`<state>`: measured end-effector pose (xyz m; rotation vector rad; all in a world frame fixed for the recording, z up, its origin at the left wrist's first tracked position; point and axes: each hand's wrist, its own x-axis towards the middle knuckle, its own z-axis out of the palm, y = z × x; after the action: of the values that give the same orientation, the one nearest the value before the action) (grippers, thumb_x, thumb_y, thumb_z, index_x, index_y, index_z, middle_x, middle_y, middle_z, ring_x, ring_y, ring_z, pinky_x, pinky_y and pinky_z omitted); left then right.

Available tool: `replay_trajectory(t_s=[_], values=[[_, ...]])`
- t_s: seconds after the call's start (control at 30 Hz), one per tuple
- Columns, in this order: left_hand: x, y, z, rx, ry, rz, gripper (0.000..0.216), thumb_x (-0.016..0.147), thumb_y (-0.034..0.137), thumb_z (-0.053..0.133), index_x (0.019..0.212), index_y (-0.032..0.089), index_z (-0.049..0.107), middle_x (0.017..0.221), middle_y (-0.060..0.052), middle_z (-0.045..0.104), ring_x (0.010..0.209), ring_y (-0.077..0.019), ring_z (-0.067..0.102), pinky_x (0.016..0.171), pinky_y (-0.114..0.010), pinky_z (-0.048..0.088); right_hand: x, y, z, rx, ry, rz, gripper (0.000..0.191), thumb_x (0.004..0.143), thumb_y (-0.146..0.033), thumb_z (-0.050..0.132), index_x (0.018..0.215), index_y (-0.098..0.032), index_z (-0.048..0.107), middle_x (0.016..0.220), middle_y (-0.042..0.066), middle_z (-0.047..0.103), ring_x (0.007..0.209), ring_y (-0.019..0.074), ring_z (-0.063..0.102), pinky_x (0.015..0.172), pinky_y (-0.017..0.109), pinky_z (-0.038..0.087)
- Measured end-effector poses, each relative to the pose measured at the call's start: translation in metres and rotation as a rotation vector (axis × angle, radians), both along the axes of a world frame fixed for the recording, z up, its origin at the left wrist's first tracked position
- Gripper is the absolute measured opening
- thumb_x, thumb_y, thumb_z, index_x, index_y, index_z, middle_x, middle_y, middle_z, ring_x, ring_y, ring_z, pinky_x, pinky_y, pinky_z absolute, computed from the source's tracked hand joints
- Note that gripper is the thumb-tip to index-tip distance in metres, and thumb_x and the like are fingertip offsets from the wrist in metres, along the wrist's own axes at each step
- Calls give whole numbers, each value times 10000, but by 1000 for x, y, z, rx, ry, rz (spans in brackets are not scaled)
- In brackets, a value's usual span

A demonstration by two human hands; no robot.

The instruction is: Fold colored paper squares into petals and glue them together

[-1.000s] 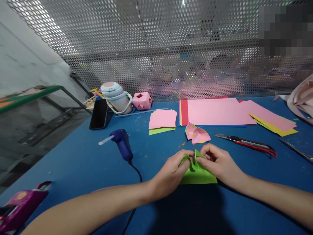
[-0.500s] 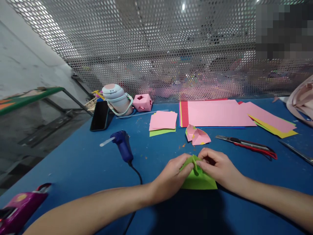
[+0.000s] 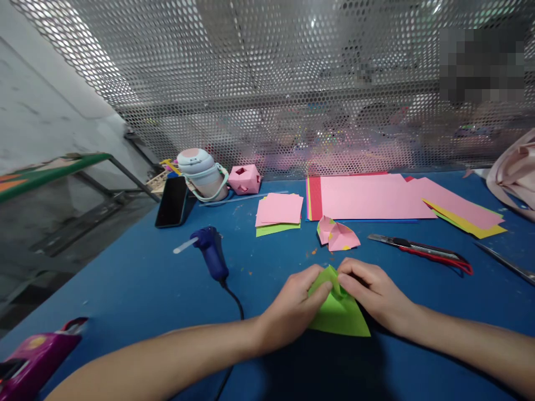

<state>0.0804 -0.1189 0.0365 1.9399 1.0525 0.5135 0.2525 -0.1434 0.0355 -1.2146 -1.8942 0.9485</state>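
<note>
A partly folded sheet of green paper (image 3: 340,318) is held over the blue table between both hands. My left hand (image 3: 295,303) grips its left side, thumb on top and fingers behind. At the upper right part of the sheet, my right hand (image 3: 371,287) pinches a raised fold between thumb and fingers. Some fingertips are hidden behind the paper. Just beyond the hands lies a folded pink paper piece (image 3: 340,236) with yellow spots. To its left is a stack of pink and green paper squares (image 3: 279,210).
A blue glue gun (image 3: 211,253) with a cord lies left of my arm. A utility knife (image 3: 422,253) and scissors-like metal tool (image 3: 505,262) lie right. Behind are pink sheets (image 3: 376,197), a pink paper box (image 3: 244,179), a bottle (image 3: 204,175) and a phone (image 3: 171,201).
The green paper has tilted, its lower right corner now hanging nearer to me. Its raised fold has shifted slightly under my right fingers. Both hands keep their grip.
</note>
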Motion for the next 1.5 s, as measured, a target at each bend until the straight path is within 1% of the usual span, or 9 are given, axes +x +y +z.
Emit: replay_trajectory(t_s=[0.1, 0.2, 0.33, 0.53, 0.87, 1.03, 1.23, 1.4, 1.5], values=[[0, -1, 1, -13, -8, 11, 193, 842, 248, 396, 668, 172, 426, 669, 43, 451, 644, -104, 416, 598, -207, 325, 0, -2, 0, 22, -30, 20, 191, 847, -320, 468, 711, -187, 466, 642, -38, 424, 570, 99, 397, 514, 207, 332], [0, -1, 1, -6, 6, 25, 201, 833, 249, 407, 649, 170, 417, 659, 44, 446, 636, -102, 410, 587, -207, 320, -2, -4, 0, 96, -91, -14, 157, 805, -274, 520, 694, -187, 451, 647, -36, 425, 564, 96, 391, 504, 207, 330], [0, -1, 0, 33, 37, 29, 198, 823, 232, 418, 635, 169, 415, 641, 46, 432, 621, -101, 402, 572, -206, 317, -4, -5, 1, 194, -141, -61, 161, 840, -209, 454, 680, -188, 460, 636, -24, 445, 563, 101, 413, 523, 221, 350], [-1, 1, 2, 39, 19, 13, 165, 820, 216, 432, 674, 164, 489, 658, 33, 492, 640, -109, 449, 598, -201, 345, 0, 0, 2, 290, -143, -30, 161, 850, -191, 444, 716, -180, 534, 632, -3, 518, 573, 117, 480, 536, 236, 382], [0, 2, 3, 52, 12, -2, 114, 804, 198, 484, 720, 161, 552, 705, 29, 571, 663, -103, 497, 613, -188, 366, 4, -1, 4, 309, -167, -11, 141, 853, -182, 488, 732, -172, 560, 628, -7, 527, 568, 103, 481, 533, 223, 374], [-2, 2, 2, 78, 47, -62, 81, 785, 161, 489, 734, 167, 552, 720, 24, 600, 662, -103, 527, 603, -184, 373, 3, -1, 2, 342, -158, 31, 144, 864, -212, 483, 754, -172, 567, 634, 5, 546, 561, 107, 489, 518, 226, 382], [-3, 4, 4, 51, 73, -110, 94, 752, 125, 479, 775, 172, 557, 747, 19, 607, 676, -109, 531, 588, -184, 368, 4, 1, 2, 281, -172, 63, 109, 849, -195, 499, 769, -174, 570, 689, 11, 569, 620, 117, 522, 564, 232, 406], [-2, 5, 4, 22, 89, -102, 105, 750, 146, 472, 775, 164, 572, 715, 23, 593, 654, -110, 521, 565, -187, 352, 3, 2, 1, 268, -165, 47, 88, 826, -172, 524, 748, -178, 565, 697, 9, 565, 625, 121, 523, 573, 237, 411], [-3, 5, 3, -4, 52, -71, 133, 753, 165, 479, 802, 164, 603, 726, 24, 607, 675, -114, 522, 597, -189, 368, 4, 2, 2, 263, -133, 54, 97, 838, -180, 510, 767, -174, 575, 715, 20, 582, 645, 127, 535, 592, 246, 425]])
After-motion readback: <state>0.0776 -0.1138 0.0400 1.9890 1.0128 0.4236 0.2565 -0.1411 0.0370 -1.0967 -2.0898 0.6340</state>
